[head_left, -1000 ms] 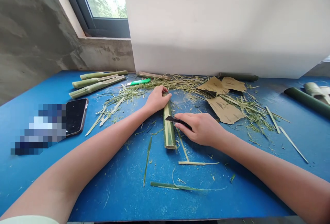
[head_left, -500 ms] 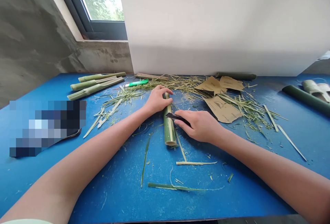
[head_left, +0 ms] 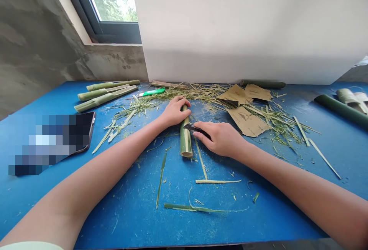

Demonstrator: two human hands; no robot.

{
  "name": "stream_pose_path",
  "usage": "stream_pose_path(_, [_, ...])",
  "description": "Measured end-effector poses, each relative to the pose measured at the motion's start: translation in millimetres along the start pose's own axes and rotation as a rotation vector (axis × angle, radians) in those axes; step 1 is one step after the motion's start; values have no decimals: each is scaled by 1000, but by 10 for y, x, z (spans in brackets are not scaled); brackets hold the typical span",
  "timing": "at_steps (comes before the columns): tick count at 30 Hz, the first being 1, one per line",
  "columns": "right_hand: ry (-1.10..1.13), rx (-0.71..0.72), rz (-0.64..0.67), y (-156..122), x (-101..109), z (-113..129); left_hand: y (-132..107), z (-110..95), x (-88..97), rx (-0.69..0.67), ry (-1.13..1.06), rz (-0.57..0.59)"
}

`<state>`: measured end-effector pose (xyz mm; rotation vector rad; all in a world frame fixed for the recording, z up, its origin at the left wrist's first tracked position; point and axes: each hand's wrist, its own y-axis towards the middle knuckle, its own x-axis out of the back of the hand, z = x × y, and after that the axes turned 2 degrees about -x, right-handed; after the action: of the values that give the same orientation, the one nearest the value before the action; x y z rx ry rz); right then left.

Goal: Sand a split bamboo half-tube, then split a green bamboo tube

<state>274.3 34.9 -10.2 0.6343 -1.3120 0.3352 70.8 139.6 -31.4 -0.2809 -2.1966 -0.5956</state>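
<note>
Well, the left hand curls its fingers closed over the far end of a partly shaved green bamboo tube, lying mid-frame on the blue counter. The right hand pinches a black blade against the tube's upper part.
</note>
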Motion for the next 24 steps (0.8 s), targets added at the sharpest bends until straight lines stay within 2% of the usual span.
stream_pose_path(4, [-14,8,17,7,-3,-1,29,32,6,-18,3,148])
stream_pose_path(6, [-13,18,20,11,-1,-5,36,41,13,-27,31,187])
stream_pose_path(16, [39,78,86,39,45,-1,25,86,35,-79,162,234])
stream_pose_path(24, [142,199,117,-121,84,61,16,97,47,-63,144,211])
